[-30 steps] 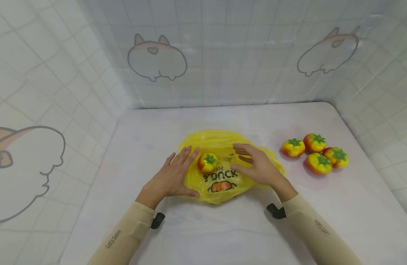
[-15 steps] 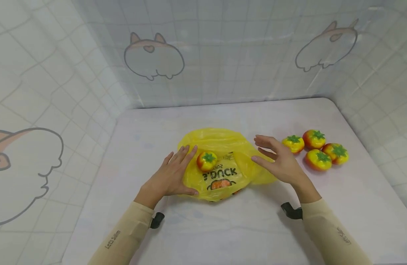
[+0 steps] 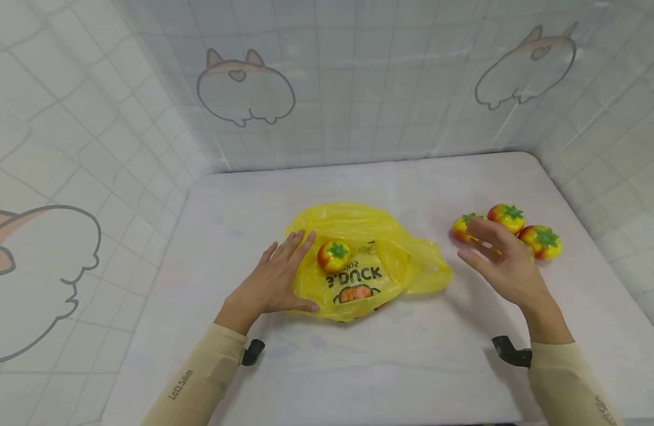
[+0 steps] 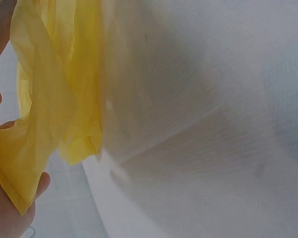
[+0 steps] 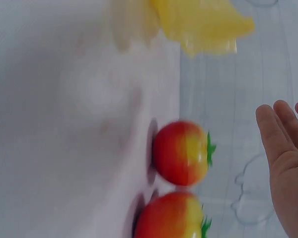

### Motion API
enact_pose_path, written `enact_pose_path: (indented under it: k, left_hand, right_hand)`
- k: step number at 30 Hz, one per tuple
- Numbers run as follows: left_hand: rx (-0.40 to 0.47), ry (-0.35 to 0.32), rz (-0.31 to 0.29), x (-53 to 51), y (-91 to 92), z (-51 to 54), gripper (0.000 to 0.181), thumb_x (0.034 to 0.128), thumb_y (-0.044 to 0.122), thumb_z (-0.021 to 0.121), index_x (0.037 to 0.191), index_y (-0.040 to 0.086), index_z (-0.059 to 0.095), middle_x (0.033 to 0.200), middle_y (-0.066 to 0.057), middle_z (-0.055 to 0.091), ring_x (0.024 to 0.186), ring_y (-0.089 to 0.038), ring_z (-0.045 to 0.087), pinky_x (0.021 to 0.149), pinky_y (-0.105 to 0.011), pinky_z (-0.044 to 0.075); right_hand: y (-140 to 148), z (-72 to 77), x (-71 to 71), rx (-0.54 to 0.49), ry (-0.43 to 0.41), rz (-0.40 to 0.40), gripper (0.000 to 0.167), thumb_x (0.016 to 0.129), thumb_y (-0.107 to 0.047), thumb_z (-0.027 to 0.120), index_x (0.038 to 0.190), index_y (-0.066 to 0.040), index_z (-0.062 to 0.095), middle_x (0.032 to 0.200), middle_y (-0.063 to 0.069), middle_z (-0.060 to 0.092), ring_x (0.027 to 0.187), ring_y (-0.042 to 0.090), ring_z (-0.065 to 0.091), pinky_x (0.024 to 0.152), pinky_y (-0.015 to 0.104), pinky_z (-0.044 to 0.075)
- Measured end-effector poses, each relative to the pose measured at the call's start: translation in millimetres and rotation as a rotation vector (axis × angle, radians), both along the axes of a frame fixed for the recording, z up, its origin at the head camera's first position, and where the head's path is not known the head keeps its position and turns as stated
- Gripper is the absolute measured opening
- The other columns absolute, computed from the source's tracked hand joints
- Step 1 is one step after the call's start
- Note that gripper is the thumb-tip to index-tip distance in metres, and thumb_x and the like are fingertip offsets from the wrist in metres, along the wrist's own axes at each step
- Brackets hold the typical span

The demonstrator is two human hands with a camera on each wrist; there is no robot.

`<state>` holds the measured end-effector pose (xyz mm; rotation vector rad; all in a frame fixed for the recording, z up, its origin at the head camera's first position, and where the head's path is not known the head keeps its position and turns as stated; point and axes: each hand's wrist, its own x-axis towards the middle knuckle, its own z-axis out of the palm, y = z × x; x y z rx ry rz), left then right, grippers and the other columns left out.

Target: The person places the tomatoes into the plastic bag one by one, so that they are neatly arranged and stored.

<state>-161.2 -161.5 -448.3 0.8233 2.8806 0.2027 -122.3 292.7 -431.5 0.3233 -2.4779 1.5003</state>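
Observation:
A yellow plastic bag [image 3: 348, 218] with duck print lies with its mouth spread. One red-and-yellow toy tomato [image 3: 334, 257] with green leaves sits on it; whether it is inside the bag I cannot tell. My left hand [image 3: 268, 283] rests at the bag's left edge, fingers spread and fairly straight. In the left wrist view, the bag's film [image 4: 39, 99] covers part of that hand. My right hand [image 3: 510, 269] is held above the table beside several more toy tomatoes [image 3: 542, 241], relaxed and holding nothing. It hides part of them. Two toy tomatoes [image 5: 181, 152] show in the right wrist view.
The white-covered table [image 3: 327, 367] has its back edge against a tiled-pattern wall sheet [image 3: 359, 89] with cartoon drawings. Similar sheets [image 3: 55, 148] stand at both sides. A dark wrist mount [image 3: 253, 352] juts from each sleeve.
My right hand has moved right, from over the bag to the group of toy tomatoes. The bag's right side has shifted slightly. My left hand stays at the bag's left edge.

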Motion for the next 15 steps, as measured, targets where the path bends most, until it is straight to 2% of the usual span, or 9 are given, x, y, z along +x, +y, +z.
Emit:
enact_pose_path:
  k: [3, 6, 10, 15]
  left_hand:
    - [0.012, -0.001, 0.009, -0.3, -0.8, 0.7, 0.146, 0.0605, 0.092, 0.070, 0.165, 0.032, -0.014, 0.174, -0.008, 0.004, 0.160, -0.030, 0.008, 0.125, -0.061, 0.017]
    - [0.023, -0.004, 0.015, -0.3, -1.2, 1.4, 0.146, 0.0600, 0.092, 0.070, 0.165, 0.032, -0.013, 0.174, -0.007, 0.005, 0.160, -0.030, 0.008, 0.124, -0.061, 0.017]
    - [0.028, -0.009, 0.014, -0.1, -1.2, 1.4, 0.145, 0.0606, 0.092, 0.069, 0.164, 0.033, -0.013, 0.174, -0.007, 0.004, 0.160, -0.029, 0.007, 0.125, -0.061, 0.016]
    - [0.025, -0.015, 0.014, 0.2, -1.5, 0.3, 0.144, 0.0614, 0.092, 0.068, 0.165, 0.032, -0.013, 0.174, -0.007, 0.004, 0.160, -0.029, 0.007, 0.125, -0.061, 0.017]
  right_hand:
    - [11.2, -2.6, 4.0, 0.010, -0.005, -0.059, 0.063, 0.087, 0.003, 0.078, 0.145, -0.006, 0.055, 0.134, -0.004, 0.060, 0.123, 0.004, 0.057, 0.096, 0.008, 0.046]
    - [19.0, -5.3, 8.0, 0.062, -0.032, -0.114, 0.065, 0.088, -0.003, 0.080, 0.147, -0.010, 0.054, 0.134, -0.005, 0.059, 0.122, -0.002, 0.056, 0.093, 0.006, 0.045]
    - [28.2, -7.2, 13.6, 0.118, -0.060, -0.166, 0.063, 0.089, -0.011, 0.081, 0.146, -0.012, 0.054, 0.134, -0.003, 0.060, 0.120, -0.004, 0.055, 0.092, 0.003, 0.043]
    - [39.7, -6.9, 20.5, 0.143, -0.084, -0.210, 0.061, 0.091, -0.017, 0.080, 0.146, -0.011, 0.053, 0.136, 0.005, 0.058, 0.120, -0.006, 0.053, 0.092, 0.000, 0.040]
